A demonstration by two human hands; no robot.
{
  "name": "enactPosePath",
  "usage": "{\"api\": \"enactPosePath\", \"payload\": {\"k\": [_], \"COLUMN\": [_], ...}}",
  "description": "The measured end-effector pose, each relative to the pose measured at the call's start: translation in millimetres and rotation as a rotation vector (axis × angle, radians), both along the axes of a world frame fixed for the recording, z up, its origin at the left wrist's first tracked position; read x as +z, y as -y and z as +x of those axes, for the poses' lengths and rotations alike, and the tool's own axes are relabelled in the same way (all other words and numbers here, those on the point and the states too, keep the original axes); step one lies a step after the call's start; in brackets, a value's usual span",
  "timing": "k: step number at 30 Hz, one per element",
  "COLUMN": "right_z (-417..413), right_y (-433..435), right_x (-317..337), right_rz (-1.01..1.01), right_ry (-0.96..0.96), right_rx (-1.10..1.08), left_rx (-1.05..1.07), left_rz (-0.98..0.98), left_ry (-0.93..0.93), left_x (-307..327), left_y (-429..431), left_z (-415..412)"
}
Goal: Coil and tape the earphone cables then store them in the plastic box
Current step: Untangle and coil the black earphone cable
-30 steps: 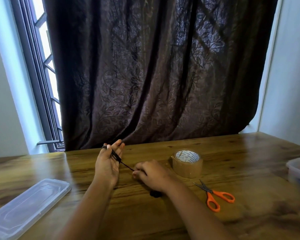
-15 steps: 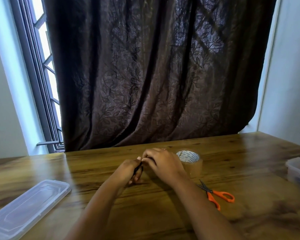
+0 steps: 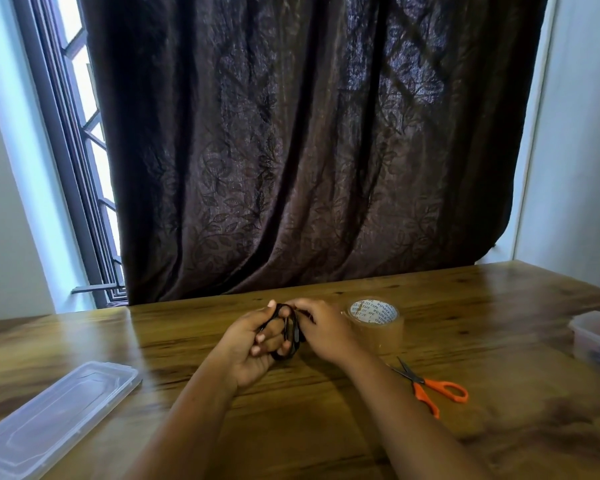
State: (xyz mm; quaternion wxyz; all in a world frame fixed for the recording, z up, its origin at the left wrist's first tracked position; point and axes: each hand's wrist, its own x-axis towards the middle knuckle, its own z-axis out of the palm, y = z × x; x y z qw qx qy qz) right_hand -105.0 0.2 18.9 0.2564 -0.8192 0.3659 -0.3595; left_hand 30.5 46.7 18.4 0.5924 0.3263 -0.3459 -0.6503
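A person's two bare hands meet over the middle of a wooden counter [image 3: 291, 431], seen from a head-worn camera. The left hand [image 3: 253, 351] lies palm up with its fingers curled, and a black earphone cable [image 3: 289, 341] is looped around those fingers as a narrow oval coil. The coil's long axis runs from 12 o'clock to 6 o'clock, and it sits between the two hands, touching both. The right hand [image 3: 326, 336] is at 3 o'clock of the coil, fingers bent, pinching the cable near the coil's top end. How much loose cable remains is hidden by the hands. A roll of brown tape [image 3: 374, 327] stands at 3 o'clock, just beside the right hand, so that hand looks the nearer one for taping. Orange-handled scissors [image 3: 430, 388] lie at 4 o'clock. The plastic box [image 3: 593, 327] sits well apart at 3 o'clock by the counter's right edge, its contents blurred. Its clear lid [image 3: 56, 407] lies at 8 o'clock
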Motion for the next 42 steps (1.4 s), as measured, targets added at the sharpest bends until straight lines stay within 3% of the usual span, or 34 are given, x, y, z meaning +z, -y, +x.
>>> {"api": "enactPosePath", "payload": {"k": [5, 12, 20, 25, 30, 34, 39, 42], "right_z": [8.5, 9.3, 6.9, 1.8, -0.4, -0.8, -4.0, -4.0], "right_y": [-4.8, -1.0, 0.4, 8.1, 11.5, 11.4, 14.7, 15.9], "right_x": [-0.2, -6.9, -6.0, -7.0, -12.9, -15.4, -20.7, -22.4], "right_rz": [0.387, 0.676, 0.537, 0.239, -0.029, -0.096, -0.051, -0.024], "right_ry": [0.224, 0.357, 0.17, -0.017, -0.294, -0.421, -0.47, -0.478], "right_rx": [0.142, 0.176, 0.175, 0.022, -0.1, -0.145, -0.178, -0.177], "left_rx": [0.073, 0.128, 0.068, 0.079, 0.131, 0.218, 0.331, 0.459], "left_rz": [-0.035, -0.046, -0.021, 0.097, 0.218, 0.219, 0.217, 0.162], "left_ry": [-0.033, -0.102, -0.101, -0.113, 0.094, 0.265, 0.637, 1.018], "left_x": [0.0, -2.2, -2.0, -1.6, -10.4, -15.5, -23.1, -24.0], "left_y": [0.1, 1.3, -1.6, 1.2, 6.9, 10.4, 15.9, 14.8], "left_z": [-2.4, -3.5, -0.4, 0.2, 2.1, -1.8, 0.3, 1.8]}}
